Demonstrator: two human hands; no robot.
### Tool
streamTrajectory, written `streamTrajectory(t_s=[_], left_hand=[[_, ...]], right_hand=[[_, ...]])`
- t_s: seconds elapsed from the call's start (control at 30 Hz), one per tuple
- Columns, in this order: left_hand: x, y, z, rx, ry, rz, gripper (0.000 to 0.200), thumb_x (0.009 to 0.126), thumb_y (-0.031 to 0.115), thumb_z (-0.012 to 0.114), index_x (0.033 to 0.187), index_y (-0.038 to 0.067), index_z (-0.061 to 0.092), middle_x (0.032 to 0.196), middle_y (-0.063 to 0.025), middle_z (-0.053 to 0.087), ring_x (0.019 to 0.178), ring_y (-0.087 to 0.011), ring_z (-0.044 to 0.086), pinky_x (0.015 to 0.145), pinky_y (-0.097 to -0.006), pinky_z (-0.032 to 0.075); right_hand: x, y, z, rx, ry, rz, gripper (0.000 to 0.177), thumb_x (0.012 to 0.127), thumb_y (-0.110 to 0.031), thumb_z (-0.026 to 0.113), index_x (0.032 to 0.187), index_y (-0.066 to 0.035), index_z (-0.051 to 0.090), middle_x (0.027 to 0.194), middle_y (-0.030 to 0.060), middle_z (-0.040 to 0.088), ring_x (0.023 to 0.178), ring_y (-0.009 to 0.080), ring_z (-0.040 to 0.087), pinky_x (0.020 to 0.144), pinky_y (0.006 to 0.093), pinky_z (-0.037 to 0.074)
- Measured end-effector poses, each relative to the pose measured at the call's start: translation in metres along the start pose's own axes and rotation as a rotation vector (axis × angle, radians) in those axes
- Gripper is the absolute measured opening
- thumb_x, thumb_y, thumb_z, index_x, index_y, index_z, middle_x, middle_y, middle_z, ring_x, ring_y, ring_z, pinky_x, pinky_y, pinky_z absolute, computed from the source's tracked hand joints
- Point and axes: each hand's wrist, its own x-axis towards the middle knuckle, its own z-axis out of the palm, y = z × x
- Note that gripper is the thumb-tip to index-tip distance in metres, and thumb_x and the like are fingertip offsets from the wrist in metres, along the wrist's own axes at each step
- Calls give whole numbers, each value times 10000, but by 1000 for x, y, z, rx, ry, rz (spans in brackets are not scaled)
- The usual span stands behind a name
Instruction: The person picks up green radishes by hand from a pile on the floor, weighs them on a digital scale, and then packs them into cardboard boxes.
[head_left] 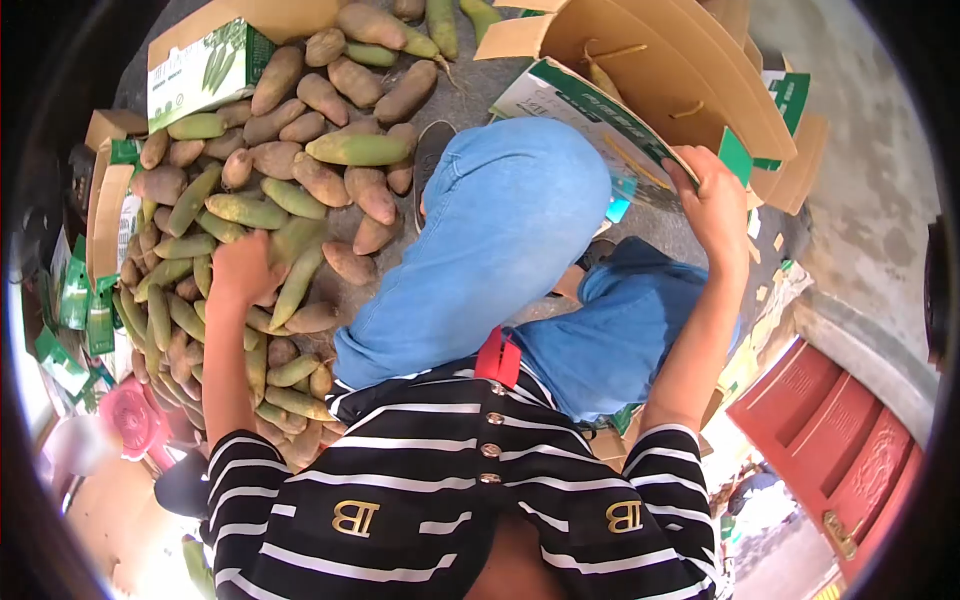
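Observation:
On the left, a big pile of long green radishes and brown, reddish roots covers the ground. My left hand reaches into it, its fingers closed around the end of a green radish that is smeared by motion. My right hand grips the near edge of an open cardboard box, thumb and fingers on either side of the wall. Inside the box, a root with a thin tail shows; part of the interior is hidden by the wall.
My bent legs in blue trousers lie between pile and box. A printed carton stands behind the pile, another box at its left. A pink plastic stool is lower left, a red door lower right, a concrete wall right.

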Motion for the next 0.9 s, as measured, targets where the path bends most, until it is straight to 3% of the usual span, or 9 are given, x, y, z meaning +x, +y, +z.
streamTrajectory(t_s=[0.1,0.17,0.37,0.43,0.47,0.57,0.63,0.77,0.9], left_hand=[[-8,34,-66,-73,643,153,481,793,285,695,1151,23,508,791,-159,616,735,-349,622,619,-432,496],[-7,59,-109,-199,910,213,502,813,285,696,1222,52,520,921,-153,628,804,-355,617,650,-414,487],[12,151,-197,-299,1200,546,512,770,271,736,1207,90,541,1064,-124,598,887,-326,610,718,-399,503],[9,163,-208,-302,1116,587,515,827,207,698,1244,2,476,1085,-178,588,951,-272,609,786,-323,485],[19,165,-201,-323,1272,655,520,817,231,704,1233,-2,496,1047,-198,599,912,-294,619,762,-329,489],[66,138,-141,-411,1198,567,496,790,266,713,1219,103,523,1108,-130,561,951,-333,591,745,-411,502],[75,109,-87,-352,796,387,496,808,264,691,1232,96,496,1087,-139,550,984,-343,575,773,-426,497],[86,37,60,-351,368,129,358,794,223,695,1084,62,559,1024,-158,568,980,-366,575,792,-462,496],[76,-23,188,-366,11,-157,368,786,215,686,1090,29,593,1109,-220,598,1038,-373,581,854,-455,492]], right_hand=[[-1,2,2,4,33,-14,120,856,-166,620,956,-109,657,830,91,607,792,309,607,681,397,472],[-2,4,3,17,45,-15,106,847,-154,619,941,-129,660,817,84,603,774,305,609,666,401,477],[-2,0,2,19,35,-16,136,861,-160,630,967,-78,650,844,98,608,799,312,599,694,385,463],[-2,-2,0,23,12,-7,141,855,-148,631,976,-79,651,861,101,614,814,314,602,701,380,466],[-2,-2,-1,27,0,1,145,852,-143,632,980,-80,652,869,102,617,822,314,604,704,377,467],[-2,8,7,7,101,-106,158,828,-109,637,983,-116,663,857,85,616,817,305,615,693,392,478],[-2,3,1,24,35,-88,179,837,-104,625,1014,-106,657,879,102,608,843,313,607,708,392,471],[0,2,1,17,8,-78,171,871,-132,616,1028,-75,654,889,113,613,828,326,599,718,372,469],[1,-1,0,-3,-21,-13,174,878,-133,617,1031,-56,646,922,117,624,848,323,604,741,357,473]])
